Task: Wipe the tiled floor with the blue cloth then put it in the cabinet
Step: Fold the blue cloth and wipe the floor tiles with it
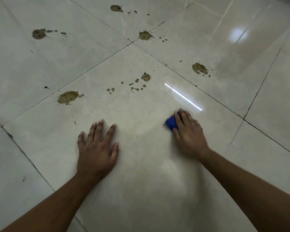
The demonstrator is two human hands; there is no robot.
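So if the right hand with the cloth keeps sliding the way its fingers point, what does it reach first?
Bare tile at first. The right hand, on the blue cloth, points up and slightly left, past the bright light streak. The first dirt on that line is probably the splat with its droplets.

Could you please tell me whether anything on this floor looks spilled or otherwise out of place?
Yes: brownish splatter stains dot the tiled floor, the nearest large one ahead of the left hand. The blue cloth under the right hand lies on unstained tile, apart from every stain.
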